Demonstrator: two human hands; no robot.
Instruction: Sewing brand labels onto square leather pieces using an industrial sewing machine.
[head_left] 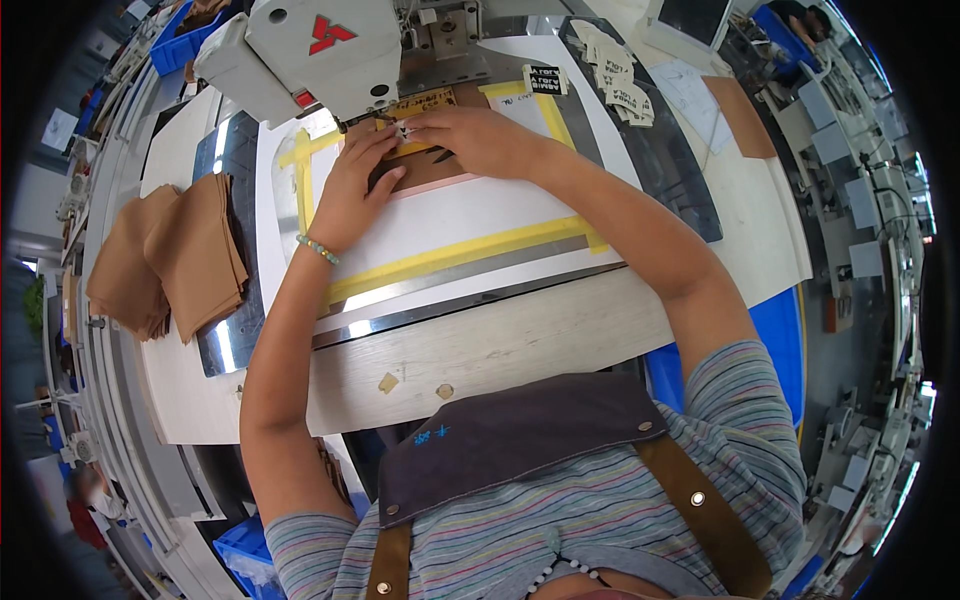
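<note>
A brown leather piece [425,165] is pressed flat under the sewing machine [320,45] by the left hand [355,190] and right hand [480,140], fingers spread, nothing clenched in either grip. It lies within yellow tape [470,250] on the surface [500,340]. Tan pieces [170,255] are stacked at left.

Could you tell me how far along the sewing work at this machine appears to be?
Nothing in view shows finished pieces. In hand: both the left hand and right hand press a brown fabric piece flat under the sewing machine head, inside the yellow tape frame. Left: a stack of tan fabric pieces and a pile of small labels wait alongside.
</note>
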